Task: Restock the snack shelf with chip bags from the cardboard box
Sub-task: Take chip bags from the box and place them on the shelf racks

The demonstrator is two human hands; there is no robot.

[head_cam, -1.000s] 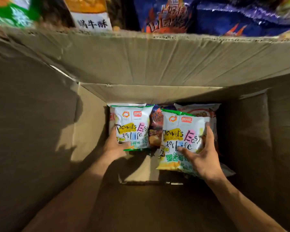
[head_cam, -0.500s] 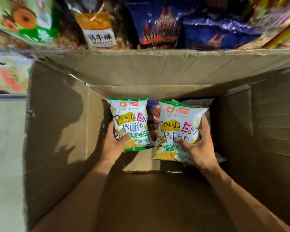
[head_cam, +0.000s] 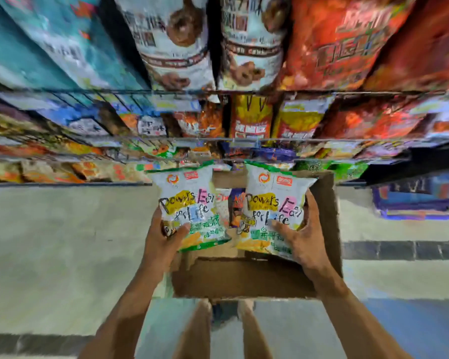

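Our left hand (head_cam: 163, 239) is clasping the left chip bag (head_cam: 189, 203) and our right hand (head_cam: 306, 239) the right chip bag (head_cam: 272, 208), and we are raising both clear of the cardboard box (head_cam: 244, 278) they were sitting deep in a moment ago, so shelving looks next. Between our grips more bags (head_cam: 234, 207) are lying in the box.
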